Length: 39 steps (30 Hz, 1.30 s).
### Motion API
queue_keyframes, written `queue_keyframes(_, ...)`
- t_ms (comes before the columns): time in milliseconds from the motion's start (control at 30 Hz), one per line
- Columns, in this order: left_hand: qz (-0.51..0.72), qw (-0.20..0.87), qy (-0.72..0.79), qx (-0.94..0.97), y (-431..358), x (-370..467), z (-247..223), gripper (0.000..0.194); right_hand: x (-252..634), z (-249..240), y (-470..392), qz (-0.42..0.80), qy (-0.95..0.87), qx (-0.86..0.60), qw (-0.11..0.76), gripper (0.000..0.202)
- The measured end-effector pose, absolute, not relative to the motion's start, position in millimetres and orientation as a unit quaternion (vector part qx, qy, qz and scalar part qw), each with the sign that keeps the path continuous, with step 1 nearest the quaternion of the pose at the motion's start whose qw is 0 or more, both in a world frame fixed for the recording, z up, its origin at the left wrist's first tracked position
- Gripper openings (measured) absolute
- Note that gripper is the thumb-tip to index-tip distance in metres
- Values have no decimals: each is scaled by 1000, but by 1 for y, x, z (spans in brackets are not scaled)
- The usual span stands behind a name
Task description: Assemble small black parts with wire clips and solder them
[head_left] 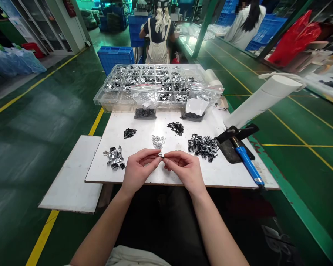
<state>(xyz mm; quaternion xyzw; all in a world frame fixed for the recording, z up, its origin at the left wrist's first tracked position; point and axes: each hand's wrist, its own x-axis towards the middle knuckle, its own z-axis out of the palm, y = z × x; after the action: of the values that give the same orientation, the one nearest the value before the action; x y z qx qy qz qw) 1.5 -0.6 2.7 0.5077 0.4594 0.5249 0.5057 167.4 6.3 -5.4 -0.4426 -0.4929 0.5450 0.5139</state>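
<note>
Fingertips of my left hand (pixel 140 168) and my right hand (pixel 184 168) meet over the front of the white board (pixel 144 147). Pinched between them is a small shiny metal part (pixel 161 155), mostly covered by the fingers. Just beyond lies a scatter of tiny silvery pieces (pixel 158 141). Small black pieces form one heap (pixel 130 133) on the left and another heap (pixel 175 128) right of centre. To the right of my right hand is a larger pile of black and silver metal parts (pixel 202 147). Left of my left hand sit loose shiny parts (pixel 115 158).
A clear compartment tray (pixel 105 96) full of metal parts stands at the back, with two zip bags (pixel 145 111) before it. A blue-handled tool (pixel 248 164) and a white roll (pixel 263 99) occupy the right side. One person (pixel 158 37) sits beyond; another (pixel 246 24) is farther right.
</note>
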Motion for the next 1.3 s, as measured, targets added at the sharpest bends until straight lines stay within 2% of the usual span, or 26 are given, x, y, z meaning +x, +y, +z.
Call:
queue_keyframes(433, 522, 497, 459, 520, -1, 1, 3, 22, 167, -5, 6, 539, -492, -455, 510, 22)
queue_keyframes(800, 520, 480, 461, 535, -1, 2, 1, 22, 166, -4, 6, 540, -494, -440, 520, 13)
queue_keyframes(1300, 518, 467, 463, 547, -1, 3, 1, 21, 166, -6, 6, 538, -485, -457, 516, 17)
